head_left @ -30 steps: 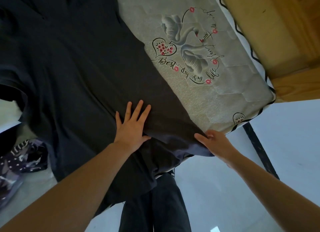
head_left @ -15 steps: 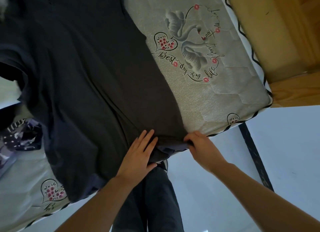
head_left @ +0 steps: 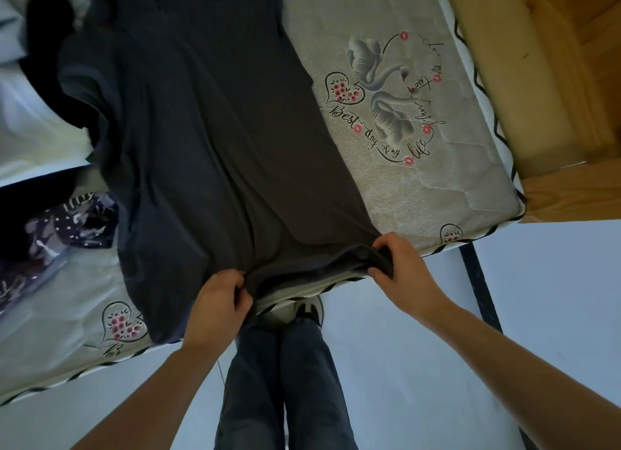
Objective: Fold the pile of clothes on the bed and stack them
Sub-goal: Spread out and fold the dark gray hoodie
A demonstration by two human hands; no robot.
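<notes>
One dark grey T-shirt (head_left: pixel 215 154) lay spread on the bed (head_left: pixel 453 194), its long axis running from the hem at the near edge up and away toward the collar at the top; one short sleeve showed on the left; the left hand (head_left: pixel 218 302) gripped the hem with curled fingers; the right hand (head_left: pixel 400 265) pinched the bunched hem corner just beside the mattress edge; a pile of other clothes (head_left: pixel 57 228) lay to the left; two legs in dark trousers (head_left: pixel 285 382) stood below.
</notes>
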